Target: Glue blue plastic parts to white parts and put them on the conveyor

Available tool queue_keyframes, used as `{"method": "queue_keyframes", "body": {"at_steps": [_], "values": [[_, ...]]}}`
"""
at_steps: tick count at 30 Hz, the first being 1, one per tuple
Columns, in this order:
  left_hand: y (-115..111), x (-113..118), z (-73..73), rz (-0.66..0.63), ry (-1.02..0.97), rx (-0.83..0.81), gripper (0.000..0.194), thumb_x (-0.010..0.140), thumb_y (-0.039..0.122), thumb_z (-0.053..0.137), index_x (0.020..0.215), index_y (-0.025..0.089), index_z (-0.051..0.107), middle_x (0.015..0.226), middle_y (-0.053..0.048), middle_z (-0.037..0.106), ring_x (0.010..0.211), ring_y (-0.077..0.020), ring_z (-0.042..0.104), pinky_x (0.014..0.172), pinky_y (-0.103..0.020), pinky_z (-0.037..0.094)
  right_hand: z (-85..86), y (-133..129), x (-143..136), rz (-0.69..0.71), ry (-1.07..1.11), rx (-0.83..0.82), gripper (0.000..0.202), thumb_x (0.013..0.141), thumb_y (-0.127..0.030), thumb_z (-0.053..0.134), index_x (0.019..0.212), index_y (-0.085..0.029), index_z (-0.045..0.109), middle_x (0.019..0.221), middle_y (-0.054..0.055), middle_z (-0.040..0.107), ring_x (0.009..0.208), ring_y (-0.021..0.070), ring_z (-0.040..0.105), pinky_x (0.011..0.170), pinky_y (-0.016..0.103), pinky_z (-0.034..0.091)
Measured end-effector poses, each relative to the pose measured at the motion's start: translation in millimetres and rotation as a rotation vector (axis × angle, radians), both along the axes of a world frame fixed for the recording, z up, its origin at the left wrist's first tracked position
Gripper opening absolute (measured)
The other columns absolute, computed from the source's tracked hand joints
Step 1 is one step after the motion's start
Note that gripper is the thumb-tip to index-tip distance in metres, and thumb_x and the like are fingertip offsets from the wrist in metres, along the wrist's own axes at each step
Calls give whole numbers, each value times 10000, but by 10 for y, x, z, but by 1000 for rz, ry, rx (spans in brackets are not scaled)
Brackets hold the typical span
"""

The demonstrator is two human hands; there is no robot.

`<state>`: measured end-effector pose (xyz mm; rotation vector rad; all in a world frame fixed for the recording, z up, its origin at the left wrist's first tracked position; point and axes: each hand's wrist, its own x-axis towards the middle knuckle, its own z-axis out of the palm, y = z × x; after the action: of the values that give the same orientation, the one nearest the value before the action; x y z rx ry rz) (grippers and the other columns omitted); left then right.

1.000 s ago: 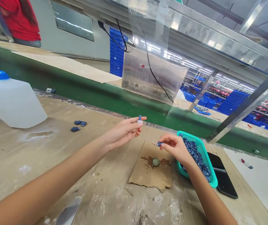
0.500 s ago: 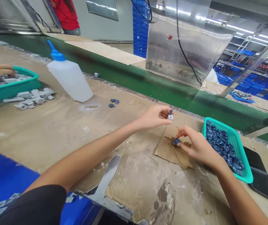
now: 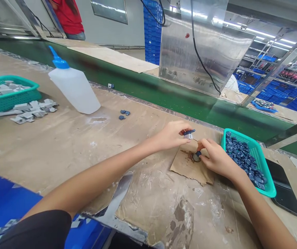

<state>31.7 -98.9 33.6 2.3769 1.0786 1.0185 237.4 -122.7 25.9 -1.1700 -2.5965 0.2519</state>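
Observation:
Between the thumb and fingers of my left hand (image 3: 175,135) is a small white plastic part (image 3: 188,136) with a dark blue piece (image 3: 189,131) lying across its top. My right hand (image 3: 214,155) pinches a small dark blue plastic piece (image 3: 198,153). Right under those fingertips lies a small round bottle cap (image 3: 196,158), on a torn, stained sheet of cardboard (image 3: 187,169). To the right of that hand stands a green basket (image 3: 270,180) full of dark blue pieces (image 3: 244,159).
At left, grey-white parts (image 3: 35,110) lie beside another green basket (image 3: 10,103). A white squeeze bottle (image 3: 74,90) with a blue nozzle stands nearby. Several loose blue pieces (image 3: 122,117) rest mid-table. A black phone-like object (image 3: 285,190) lies at right. A person in red (image 3: 67,17) is beyond.
The blue piece in my left hand now lies across the white part. My right hand has lifted its blue piece slightly, uncovering the cap. The other person's hand has left the far-left basket.

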Motion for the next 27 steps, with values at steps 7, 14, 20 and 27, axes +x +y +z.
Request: {"method": "queue_keyframes", "body": {"at_steps": [7, 14, 20, 27], "values": [[-40, 60, -39, 9, -119, -42, 190, 678, 175, 627, 862, 152, 582, 856, -8, 620, 752, -112, 570, 696, -229, 464, 126, 9, 68, -15, 376, -104, 161, 742, -148, 525, 850, -215, 426, 862, 27, 588, 835, 212, 548, 749, 350, 428], [-102, 100, -21, 14, -83, -30, 194, 665, 268, 664, 786, 154, 564, 753, 14, 587, 694, -110, 538, 631, -219, 425, 118, 5, -35, -135, 1086, -357, 426, 669, -250, 719, 777, -232, 307, 831, 17, 658, 793, 195, 620, 730, 328, 505], [-133, 132, -39, -14, -98, -21, 182, 669, 264, 668, 774, 151, 570, 740, 17, 581, 683, -99, 534, 625, -200, 417, 19, 2, -109, -112, 1139, -371, 419, 679, -224, 720, 783, -229, 315, 809, 10, 659, 801, 173, 625, 714, 285, 515], [-188, 146, -25, 26, -123, 13, 133, 638, 162, 662, 757, 148, 604, 700, 21, 593, 635, -88, 529, 591, -186, 415, -33, -88, -167, -104, 1143, -297, 331, 728, -251, 709, 790, -217, 386, 849, 27, 644, 891, 187, 604, 801, 311, 492]]}}
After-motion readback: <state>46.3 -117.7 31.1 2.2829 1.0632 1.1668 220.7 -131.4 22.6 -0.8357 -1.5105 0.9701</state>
